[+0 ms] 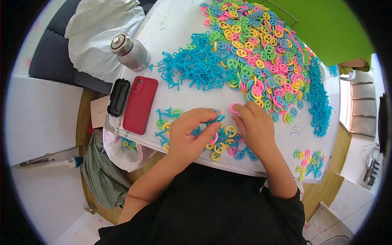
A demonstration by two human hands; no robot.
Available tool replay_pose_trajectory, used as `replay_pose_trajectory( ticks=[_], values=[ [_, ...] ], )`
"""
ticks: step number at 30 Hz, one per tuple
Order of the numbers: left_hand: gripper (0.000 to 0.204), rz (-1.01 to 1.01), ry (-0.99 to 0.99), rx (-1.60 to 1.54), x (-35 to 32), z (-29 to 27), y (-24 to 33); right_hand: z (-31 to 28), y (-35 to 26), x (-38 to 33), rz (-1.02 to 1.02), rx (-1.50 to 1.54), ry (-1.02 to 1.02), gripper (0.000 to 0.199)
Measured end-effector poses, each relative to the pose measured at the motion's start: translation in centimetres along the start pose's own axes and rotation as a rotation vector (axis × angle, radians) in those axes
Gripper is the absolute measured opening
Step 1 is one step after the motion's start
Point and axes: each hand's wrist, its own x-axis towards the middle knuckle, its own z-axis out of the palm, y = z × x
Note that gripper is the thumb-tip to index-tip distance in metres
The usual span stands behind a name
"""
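Note:
My left hand [188, 132] is closed on a small blue plastic frame [216, 119], pinched between thumb and fingers. To its right, my right hand [258, 126] pinches a pink toy wheel [234, 108] at its fingertips. Both hands are just above the white table near its front edge, a small gap between them. Under and around them lie blue frames with coloured wheels [219, 148], partly hidden by my hands. Farther back are a heap of loose blue frames [196, 65] and a large heap of pink, yellow, green and blue wheels [265, 57].
At the left edge stand a silver bottle [132, 53], a red-cased phone [139, 106] and a black open case [119, 98]. More blue frames [318, 102] line the right edge, above a small cluster of wheels and frames [312, 165]. A person in green [326, 28] is across the table.

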Motion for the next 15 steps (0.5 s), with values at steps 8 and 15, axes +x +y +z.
replay_pose_trajectory(
  ticks=[8, 15],
  values=[
    [0.024, -0.047, -0.01, -0.018, -0.1, 0.2, -0.2, 0.7, 0.8, 1.0, -0.132, -0.078, -0.072, 0.028],
    [0.023, -0.087, 0.037, -0.127, -0.2, 1.1, -0.2, -0.3, 1.3, 1.0, -0.167, -0.042, 0.034, 0.023]
  ],
)
